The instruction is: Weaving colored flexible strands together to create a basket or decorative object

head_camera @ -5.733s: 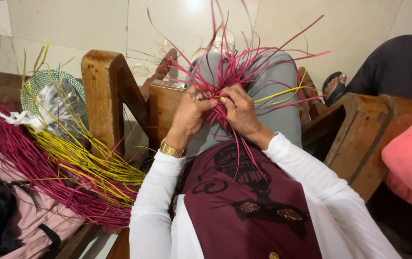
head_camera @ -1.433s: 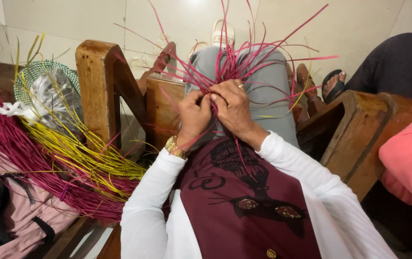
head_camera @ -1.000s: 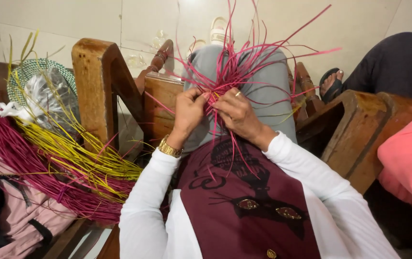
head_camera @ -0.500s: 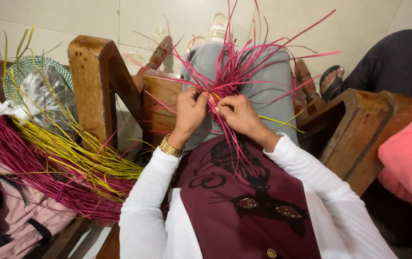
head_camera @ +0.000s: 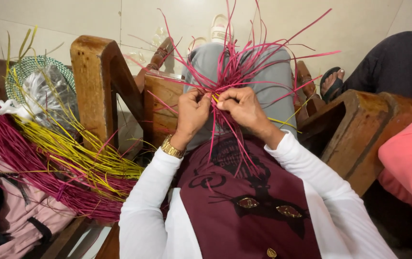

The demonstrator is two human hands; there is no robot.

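On my lap, over grey trousers, I hold a woven piece of magenta strips [head_camera: 244,72] whose loose ends fan out upward and hang down over my maroon top. My left hand [head_camera: 192,112], with a gold watch at the wrist, pinches the strips at the centre. My right hand [head_camera: 242,108] grips the same knot of strips right beside it. A few yellow strips [head_camera: 283,122] poke out to the right of my right wrist.
A bundle of magenta strips [head_camera: 18,163] and yellow strips [head_camera: 71,153] lies on the seat at left, by a green woven piece [head_camera: 23,72] with clear plastic. Wooden chair arms [head_camera: 93,81] flank me. Another person's sandalled foot [head_camera: 331,81] and pink sleeve [head_camera: 407,158] are at right.
My hands stay at the centre of the magenta weave, working the strips; the loose ends have shifted slightly. The view has tilted a little, moving the left bundle down in the frame.
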